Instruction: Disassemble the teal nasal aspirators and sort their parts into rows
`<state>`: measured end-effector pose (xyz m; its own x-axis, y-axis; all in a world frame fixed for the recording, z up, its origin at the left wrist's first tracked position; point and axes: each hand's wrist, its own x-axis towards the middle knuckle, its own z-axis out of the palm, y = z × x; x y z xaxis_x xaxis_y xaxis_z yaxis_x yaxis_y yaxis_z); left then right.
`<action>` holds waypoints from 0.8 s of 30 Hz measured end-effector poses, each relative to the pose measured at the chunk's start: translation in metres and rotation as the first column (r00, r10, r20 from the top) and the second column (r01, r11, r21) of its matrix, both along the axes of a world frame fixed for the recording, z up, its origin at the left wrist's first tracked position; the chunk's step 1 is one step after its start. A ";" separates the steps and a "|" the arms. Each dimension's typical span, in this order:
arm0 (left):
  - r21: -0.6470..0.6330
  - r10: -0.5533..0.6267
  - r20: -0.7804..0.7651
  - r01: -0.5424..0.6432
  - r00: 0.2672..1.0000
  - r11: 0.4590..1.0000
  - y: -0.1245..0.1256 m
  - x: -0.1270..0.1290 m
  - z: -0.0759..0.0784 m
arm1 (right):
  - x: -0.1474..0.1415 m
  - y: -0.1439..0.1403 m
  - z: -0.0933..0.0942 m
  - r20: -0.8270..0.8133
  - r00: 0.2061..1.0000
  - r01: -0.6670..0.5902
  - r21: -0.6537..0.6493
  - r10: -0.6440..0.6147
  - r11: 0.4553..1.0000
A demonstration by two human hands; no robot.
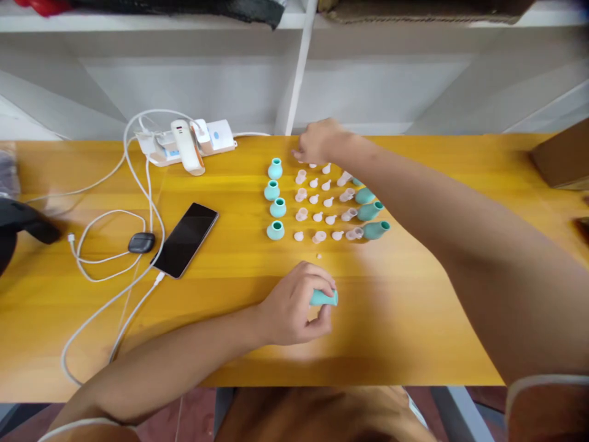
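My left hand (299, 304) is closed around a small teal bottle-shaped piece (324, 298), low above the near part of the table. My right hand (319, 141) is stretched to the far end of the rows, its fingers curled down at the pale pink pieces there. What its fingertips hold, if anything, is hidden. Several round teal pots (276, 230) stand in a column on the left. Beside them are pale clear cups (301, 195) and small pink stoppers (317, 217). On the right, several longer teal bottles (370, 211) lie partly under my right forearm.
A tiny pale bit (319, 256) lies in front of the rows. To the left are a black phone (186, 239), a dark earphone case (142, 242), looping white cables (126, 294) and a power strip (221, 136). A cardboard box (564, 153) stands far right. White shelving (299, 73) backs the table.
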<state>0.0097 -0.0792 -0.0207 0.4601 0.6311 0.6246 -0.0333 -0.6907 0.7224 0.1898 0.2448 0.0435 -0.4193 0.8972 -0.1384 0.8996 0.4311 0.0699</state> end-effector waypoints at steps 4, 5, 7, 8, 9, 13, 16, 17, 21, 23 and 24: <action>-0.005 -0.008 0.010 0.009 1.000 1.000 0.000 0.000 -0.002 | -0.001 -0.005 -0.002 0.206 0.976 0.058 0.047 -0.067 0.997; -0.012 -0.006 0.019 0.007 1.000 1.000 0.000 0.000 -0.002 | -0.001 -0.007 0.000 0.218 0.974 0.054 0.051 -0.064 0.997; -0.035 -0.006 0.034 0.008 0.999 0.999 -0.001 0.000 -0.002 | 0.001 -0.011 0.005 0.200 0.978 0.049 0.069 -0.062 0.996; -0.051 -0.006 0.038 0.008 0.999 0.999 -0.001 0.000 -0.002 | 0.003 -0.014 0.010 0.193 0.978 0.057 0.087 -0.073 0.995; -0.068 -0.002 0.040 0.004 0.999 0.998 0.000 0.000 -0.002 | 0.005 -0.019 0.017 0.176 0.980 0.071 0.113 -0.090 0.991; -0.129 0.074 0.075 -0.064 0.994 0.990 0.001 0.000 -0.001 | 0.022 -0.071 0.047 -0.130 0.981 0.166 0.186 -0.143 0.968; -0.171 0.109 0.079 -0.094 0.991 0.981 0.002 0.000 -0.002 | 0.032 -0.152 0.054 -0.409 0.912 0.079 0.096 -0.033 0.992; -0.178 0.105 0.075 -0.090 0.992 0.980 0.002 0.001 -0.002 | 0.033 -0.184 0.051 -0.481 0.876 0.013 0.063 0.019 0.998; -0.137 0.079 0.090 -0.066 0.993 0.988 0.000 0.002 -0.005 | 0.028 -0.295 0.020 -0.476 0.870 -0.182 -0.068 0.128 0.981; -0.120 0.070 0.094 -0.058 0.993 0.991 -0.001 0.003 -0.005 | 0.023 -0.325 0.008 -0.488 0.863 -0.184 -0.059 0.132 0.981; -0.130 0.064 0.099 -0.051 0.993 0.990 -0.001 0.004 -0.006 | 0.022 -0.333 0.007 -0.507 0.852 -0.177 -0.045 0.131 0.983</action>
<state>0.0132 -0.0803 -0.0264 0.3583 0.7317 0.5799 -0.0743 -0.5968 0.7990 0.2117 -0.0877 0.0507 -0.5845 0.8097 0.0533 0.7244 0.5502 -0.4154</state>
